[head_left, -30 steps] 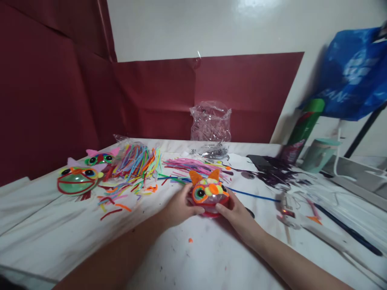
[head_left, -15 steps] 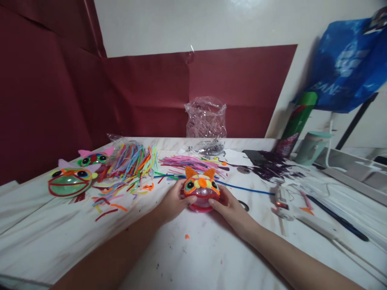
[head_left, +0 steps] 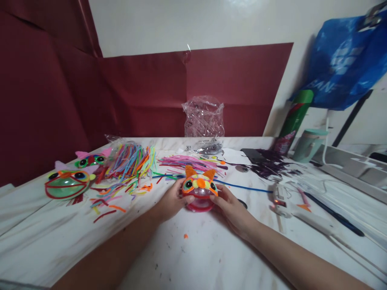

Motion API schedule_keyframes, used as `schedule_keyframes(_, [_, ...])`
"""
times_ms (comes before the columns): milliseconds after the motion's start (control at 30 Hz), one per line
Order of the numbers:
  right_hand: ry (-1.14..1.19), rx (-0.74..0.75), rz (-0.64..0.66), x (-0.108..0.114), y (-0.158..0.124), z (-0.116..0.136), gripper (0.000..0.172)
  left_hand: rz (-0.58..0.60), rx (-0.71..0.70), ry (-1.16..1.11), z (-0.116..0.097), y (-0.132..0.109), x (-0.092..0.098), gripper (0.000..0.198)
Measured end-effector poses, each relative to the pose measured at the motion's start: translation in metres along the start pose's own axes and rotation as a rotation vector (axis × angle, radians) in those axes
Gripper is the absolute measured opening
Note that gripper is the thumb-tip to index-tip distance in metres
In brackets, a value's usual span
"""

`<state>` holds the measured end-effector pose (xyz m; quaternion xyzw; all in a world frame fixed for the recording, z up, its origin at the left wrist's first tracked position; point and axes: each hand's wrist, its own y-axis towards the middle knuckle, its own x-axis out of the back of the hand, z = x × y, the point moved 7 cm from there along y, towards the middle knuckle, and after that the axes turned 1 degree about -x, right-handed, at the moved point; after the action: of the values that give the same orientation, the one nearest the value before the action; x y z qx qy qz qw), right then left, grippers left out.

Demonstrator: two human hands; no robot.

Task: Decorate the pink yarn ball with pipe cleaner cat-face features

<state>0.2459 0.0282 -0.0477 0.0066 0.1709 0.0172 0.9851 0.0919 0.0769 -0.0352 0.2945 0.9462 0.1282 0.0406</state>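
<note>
Between my hands is a pipe-cleaner animal-face ornament with orange ears, dark eyes, a yellow and orange nose and a clear, red-rimmed mouth. My left hand grips its left side, thumb on the front. On the other side my right hand holds it the same way, thumb near the mouth. The fingers behind it are hidden. Two similar faces lie at the left: a green face with a red-lined mouth and, behind it, a pink-eared face.
Colourful pipe cleaners are heaped at left, pink ones farther back. A blue pipe cleaner runs right toward a white glue gun. Dark purple strands, a green mug and a clear plastic bag stand behind.
The whole view has shifted slightly, so most things sit a little farther left. Both hands still hold the animal-face ornament, and its pose looks nearly the same.
</note>
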Motion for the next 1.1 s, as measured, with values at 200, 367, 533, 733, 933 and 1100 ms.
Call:
schedule_keyframes(200, [-0.067, 0.040, 0.012, -0.001, -0.001, 0.001, 0.042, 0.081, 0.003, -0.067, -0.006, -0.003, -0.009, 0.073])
schedule_keyframes(367, [-0.139, 0.102, 0.024, -0.005, -0.003, 0.006, 0.043, 0.008, 0.004, -0.003, -0.005, -0.003, -0.008, 0.071])
schedule_keyframes(533, [-0.166, 0.101, 0.009, -0.008, -0.006, 0.007, 0.046, -0.041, -0.012, -0.028, -0.004, -0.001, -0.006, 0.066])
schedule_keyframes(733, [-0.182, 0.128, -0.002, -0.007, -0.005, 0.008, 0.047, -0.056, 0.024, -0.072, -0.006, -0.002, -0.007, 0.066])
schedule_keyframes(933, [-0.202, 0.119, 0.021, -0.009, -0.005, 0.010, 0.046, -0.071, 0.002, -0.027, -0.010, -0.005, -0.007, 0.065])
schedule_keyframes(1100, [-0.210, 0.130, 0.025, -0.008, -0.005, 0.010, 0.046, -0.065, -0.013, 0.002, -0.009, -0.004, -0.006, 0.066])
